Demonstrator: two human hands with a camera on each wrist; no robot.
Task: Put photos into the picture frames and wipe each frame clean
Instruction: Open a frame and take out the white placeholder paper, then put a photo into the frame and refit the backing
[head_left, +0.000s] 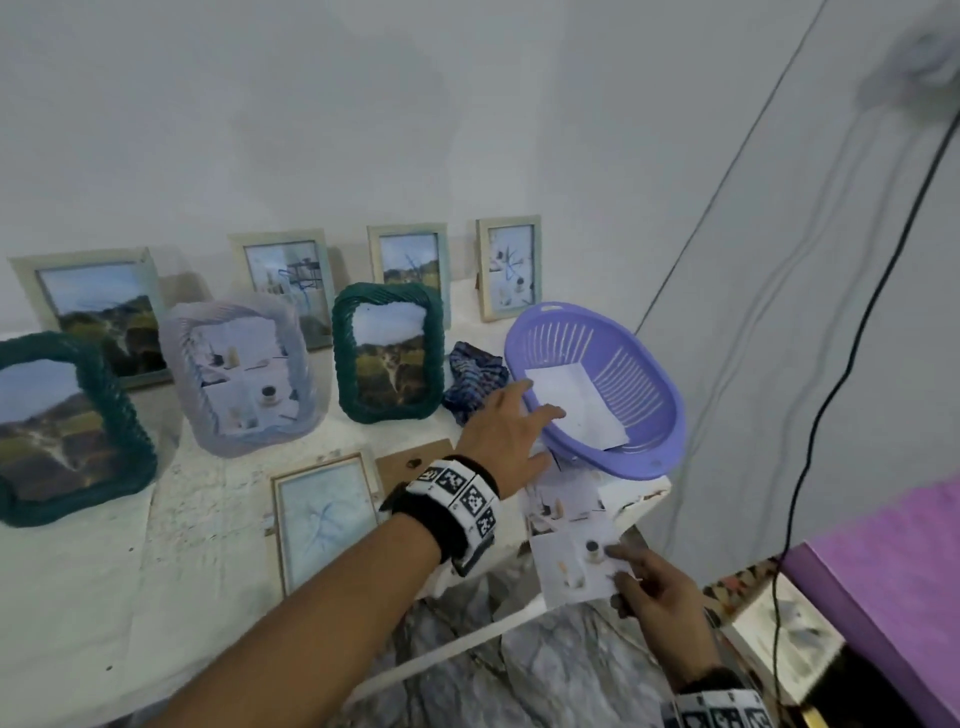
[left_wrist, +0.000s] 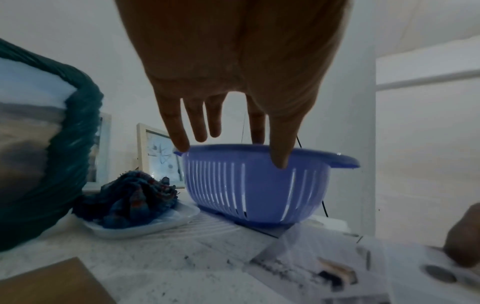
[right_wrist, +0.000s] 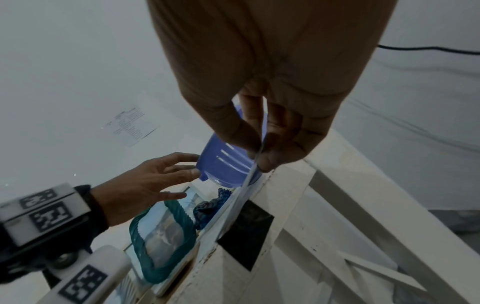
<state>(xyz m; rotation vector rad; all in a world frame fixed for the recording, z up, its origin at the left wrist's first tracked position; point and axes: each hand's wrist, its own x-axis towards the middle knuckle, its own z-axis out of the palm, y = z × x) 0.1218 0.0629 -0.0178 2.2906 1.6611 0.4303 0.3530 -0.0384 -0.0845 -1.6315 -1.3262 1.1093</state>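
Photo pinched, basket steadied
Right hand (head_left: 657, 587) pinching photo (head_left: 574, 564) off table edge; left hand (head_left: 506, 436), fingers spread, at basket (head_left: 644, 415) rim.

I see the table (head_left: 208, 519) filling the lower left of the head view, with four frames (head_left: 410, 260) standing in a row along its far edge against the wall. Three woven frames (head_left: 387, 353) stand before them. Right of these lies the cloth (head_left: 475, 376), and right of that the basket (head_left: 644, 441) at the table's corner, a sheet (head_left: 582, 405) inside it. Nearer me, a flat frame (head_left: 324, 519) lies at centre, its backing board (head_left: 415, 462) just behind.
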